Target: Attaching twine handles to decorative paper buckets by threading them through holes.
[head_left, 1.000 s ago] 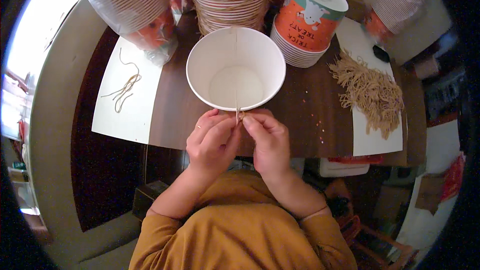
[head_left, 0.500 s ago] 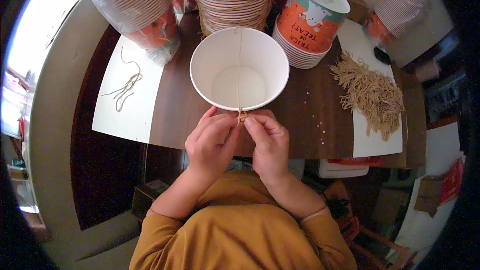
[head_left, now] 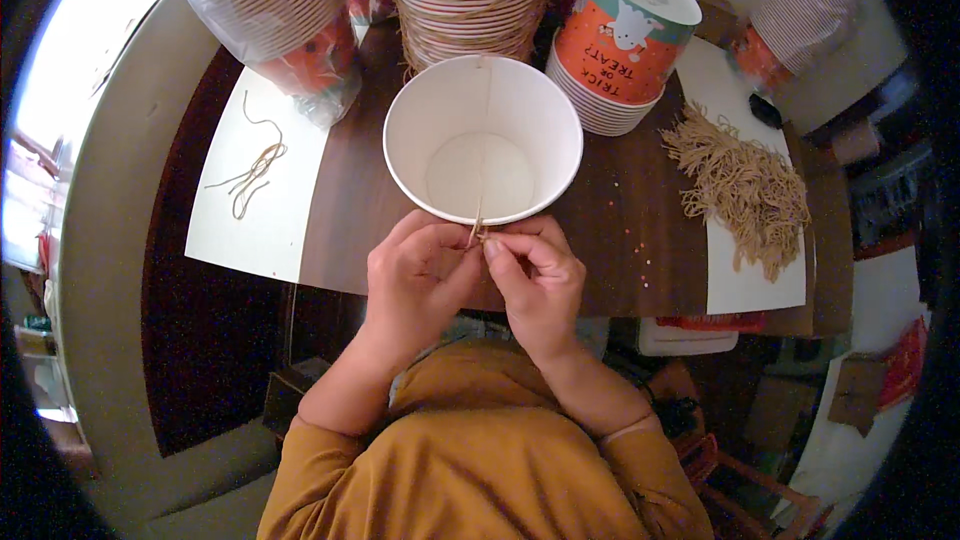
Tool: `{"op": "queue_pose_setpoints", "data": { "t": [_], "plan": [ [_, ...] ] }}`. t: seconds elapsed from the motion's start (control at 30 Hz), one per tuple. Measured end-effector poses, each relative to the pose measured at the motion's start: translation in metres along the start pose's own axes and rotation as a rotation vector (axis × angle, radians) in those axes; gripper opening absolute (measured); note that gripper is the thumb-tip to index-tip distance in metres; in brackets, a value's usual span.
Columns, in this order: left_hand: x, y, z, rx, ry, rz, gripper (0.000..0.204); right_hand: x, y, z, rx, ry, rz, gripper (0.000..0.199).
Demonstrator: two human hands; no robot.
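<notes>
A large white paper bucket [head_left: 482, 165] stands mouth-up at the table's near edge, tilted so its inside shows. A thin tan paper cord [head_left: 480, 202] crosses its mouth from the far rim to the near rim. At the near rim, my left hand [head_left: 418, 270] pinches the cord's end between thumb and forefinger. My right hand [head_left: 540, 270] is closed on the same cord just beside it, the fingertips of both almost touching. The outer wall below the rim and the exact form of the knot or loop are hidden by my fingers.
Behind the bucket rises a stack of buckets [head_left: 468, 0] with cords hanging round it. An orange and green upturned bucket stack [head_left: 625, 40] is to its right. Bagged stacks [head_left: 290, 30] stand left. Loose cords [head_left: 258, 165] lie on white paper; a cord heap [head_left: 745, 190] lies right.
The bucket has shifted very slightly to the right. My fingers have changed their pinch on the cord at the near rim, and my left fingers have drawn in closer.
</notes>
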State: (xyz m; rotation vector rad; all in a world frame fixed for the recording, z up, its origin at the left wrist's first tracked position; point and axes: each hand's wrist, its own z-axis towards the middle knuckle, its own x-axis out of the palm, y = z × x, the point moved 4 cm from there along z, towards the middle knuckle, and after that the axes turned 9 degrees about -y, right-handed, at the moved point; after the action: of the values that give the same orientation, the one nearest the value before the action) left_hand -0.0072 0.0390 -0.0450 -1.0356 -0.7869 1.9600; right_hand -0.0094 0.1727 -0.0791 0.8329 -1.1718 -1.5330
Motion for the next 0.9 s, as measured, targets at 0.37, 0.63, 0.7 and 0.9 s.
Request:
{"op": "queue_pose_setpoints", "data": {
  "t": [0.37,0.63,0.7,0.9],
  "plan": [
    [0.004,0.02,-0.005,-0.512,0.161,-0.499,0.006,-0.005,0.009,0.01,-0.153,0.125,-0.141,0.01],
    [0.005,0.021,-0.009,-0.41,0.168,-0.432,0.006,0.01,-0.016,0.009,0.674,0.332,0.469,0.021],
    [0.004,0.022,-0.008,-0.438,0.176,-0.465,0.005,0.011,-0.017,0.009,0.708,0.3,0.513,0.021],
    [-0.003,0.032,-0.01,-0.523,0.222,-0.558,0.005,0.005,-0.019,0.014,0.794,0.227,0.497,0.018]
  ]
}}
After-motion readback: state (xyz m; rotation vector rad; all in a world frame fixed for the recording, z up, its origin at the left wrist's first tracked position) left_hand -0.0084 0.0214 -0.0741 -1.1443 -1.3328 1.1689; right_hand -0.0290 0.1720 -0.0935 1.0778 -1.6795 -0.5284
